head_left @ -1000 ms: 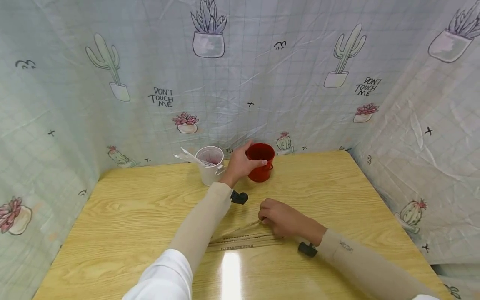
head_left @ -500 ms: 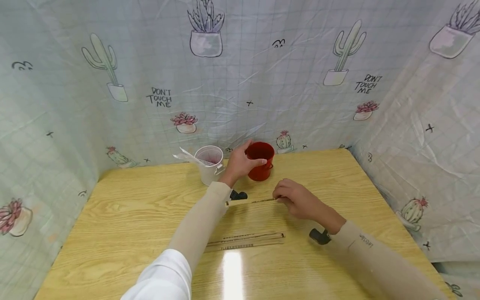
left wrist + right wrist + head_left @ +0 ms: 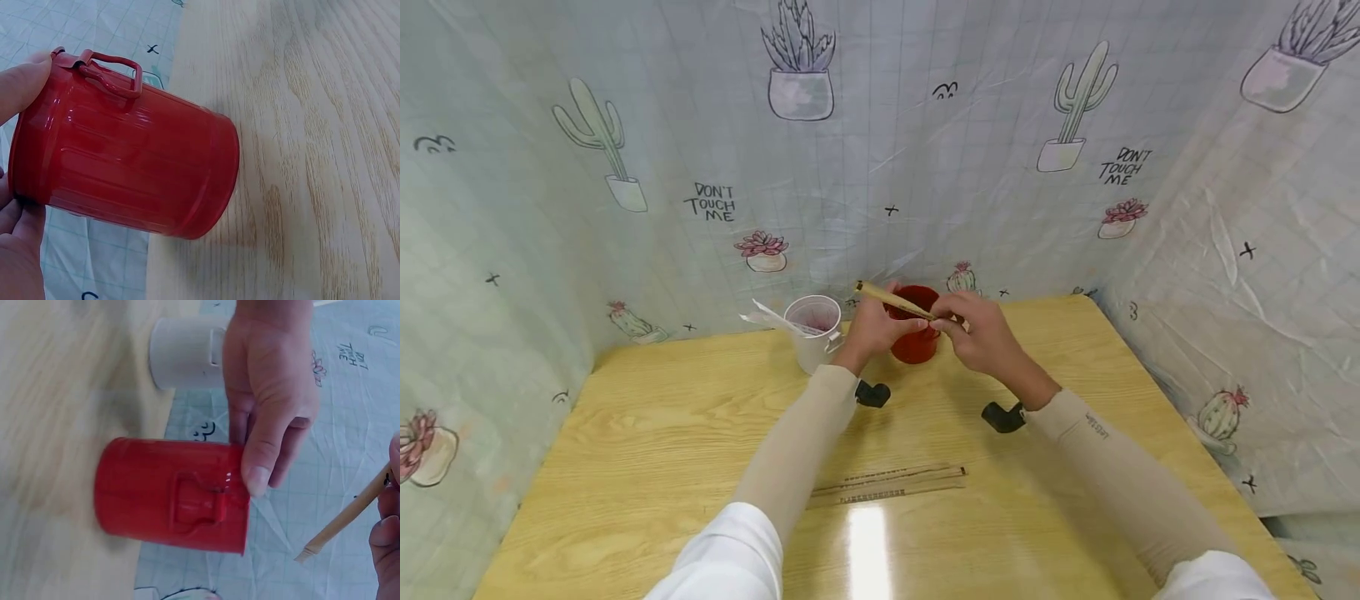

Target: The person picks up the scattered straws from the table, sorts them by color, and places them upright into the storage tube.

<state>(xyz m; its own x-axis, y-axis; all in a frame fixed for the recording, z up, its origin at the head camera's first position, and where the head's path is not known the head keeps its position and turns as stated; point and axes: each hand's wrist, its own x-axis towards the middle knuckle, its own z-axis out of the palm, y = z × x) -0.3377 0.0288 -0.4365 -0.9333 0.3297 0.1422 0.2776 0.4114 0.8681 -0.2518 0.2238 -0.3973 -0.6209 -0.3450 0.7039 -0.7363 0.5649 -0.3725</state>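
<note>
Toward the back of the table stands a small red bucket (image 3: 913, 348) with a wire handle at its side. My left hand (image 3: 869, 329) grips its rim, thumb in front and fingers behind, also plain in the left wrist view on the red bucket (image 3: 137, 156). Level with the bucket's mouth, my right hand (image 3: 981, 332) pinches one end of a slim tan paper-wrapped stick (image 3: 891, 298) with dark print. The stick slants up to the left across the opening, apart from the table. In the right wrist view, the stick's far end (image 3: 312, 547) looks folded or crimped.
Left of the red bucket is a white bucket (image 3: 812, 357) with white wrapped sticks (image 3: 775, 317) leaning out. Several similar tan sticks (image 3: 887, 485) lie side by side on the wooden table (image 3: 662, 458). A cactus-print curtain (image 3: 887, 150) hangs behind.
My right hand has lifted one stick from the group on the table and carried it up and back to the red bucket's mouth. My left hand stays on the bucket's rim.
</note>
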